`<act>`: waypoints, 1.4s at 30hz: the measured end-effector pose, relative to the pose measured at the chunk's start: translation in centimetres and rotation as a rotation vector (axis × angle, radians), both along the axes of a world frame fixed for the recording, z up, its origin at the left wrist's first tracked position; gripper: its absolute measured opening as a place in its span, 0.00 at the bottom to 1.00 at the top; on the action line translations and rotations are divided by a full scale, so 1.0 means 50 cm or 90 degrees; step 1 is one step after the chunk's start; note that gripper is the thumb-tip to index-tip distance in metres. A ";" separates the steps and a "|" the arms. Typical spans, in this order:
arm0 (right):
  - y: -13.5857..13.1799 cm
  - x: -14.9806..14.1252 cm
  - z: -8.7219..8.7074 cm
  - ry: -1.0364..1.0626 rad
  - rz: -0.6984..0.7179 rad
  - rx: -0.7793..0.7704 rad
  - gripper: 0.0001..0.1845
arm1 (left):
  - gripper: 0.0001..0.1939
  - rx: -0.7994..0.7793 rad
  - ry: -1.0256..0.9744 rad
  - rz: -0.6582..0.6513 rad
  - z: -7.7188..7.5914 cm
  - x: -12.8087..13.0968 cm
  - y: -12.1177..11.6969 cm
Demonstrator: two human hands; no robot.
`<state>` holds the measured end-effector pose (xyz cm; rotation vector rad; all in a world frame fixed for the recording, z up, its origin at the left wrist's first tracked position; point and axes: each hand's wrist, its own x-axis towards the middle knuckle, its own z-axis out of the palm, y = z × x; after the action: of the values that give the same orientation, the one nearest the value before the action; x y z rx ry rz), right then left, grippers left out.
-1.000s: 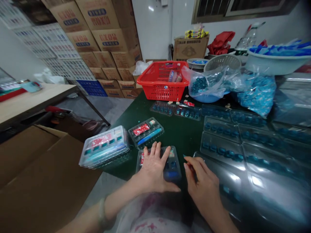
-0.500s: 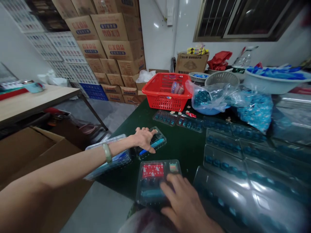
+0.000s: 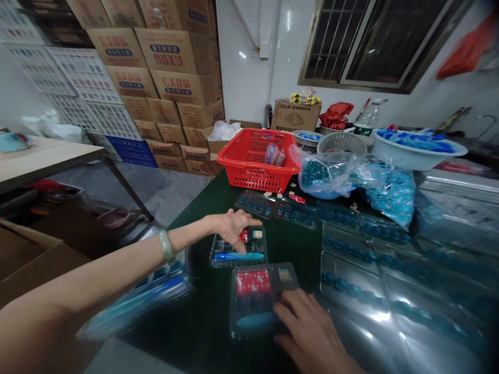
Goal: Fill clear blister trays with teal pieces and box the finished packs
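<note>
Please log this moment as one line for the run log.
left hand: at far tray | right hand: on near tray

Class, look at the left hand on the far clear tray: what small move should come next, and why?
Probably press the blue stick down into the clear plastic tray with the left hand, since its fingertips are right at that stick, which lies along the tray's near edge.

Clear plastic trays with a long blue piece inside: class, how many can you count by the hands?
3: a tray under the left hand, a tray under the right hand, and a tray partly under the left forearm. Others may be hidden.
</note>
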<state>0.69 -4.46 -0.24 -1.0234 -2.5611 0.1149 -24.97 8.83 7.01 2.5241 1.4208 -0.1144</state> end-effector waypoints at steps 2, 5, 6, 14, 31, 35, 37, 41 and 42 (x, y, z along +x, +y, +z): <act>0.006 0.008 0.017 0.035 -0.009 -0.038 0.23 | 0.29 0.103 0.051 -0.008 -0.001 -0.008 0.043; 0.021 0.015 0.035 0.070 -0.026 -0.041 0.18 | 0.14 0.171 0.109 0.003 -0.030 -0.013 0.109; 0.025 0.016 0.038 0.077 -0.031 -0.036 0.16 | 0.11 0.176 0.128 -0.004 -0.045 -0.012 0.126; 0.051 0.037 0.018 0.129 -0.085 -0.003 0.12 | 0.08 0.264 0.210 -0.101 -0.085 -0.014 0.147; 0.196 -0.077 0.102 0.414 -0.080 -0.050 0.27 | 0.09 0.269 -0.031 -0.246 0.121 -0.045 -0.151; 0.197 -0.089 0.093 0.476 -0.032 -0.188 0.15 | 0.06 0.182 -0.222 -0.151 0.122 -0.047 -0.162; 0.197 -0.091 0.085 0.507 -0.034 -0.218 0.15 | 0.05 0.176 -0.257 -0.114 0.120 -0.050 -0.156; 0.197 -0.092 0.076 0.581 -0.043 -0.243 0.15 | 0.12 0.297 -0.324 -0.032 0.111 -0.049 -0.143; 0.196 -0.092 0.078 0.599 -0.061 -0.224 0.15 | 0.16 0.353 -0.374 0.022 0.110 -0.045 -0.143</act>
<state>-3.93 5.32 3.68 -0.8981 -1.6533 0.8273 -27.24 1.68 12.50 2.5791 1.3601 1.0695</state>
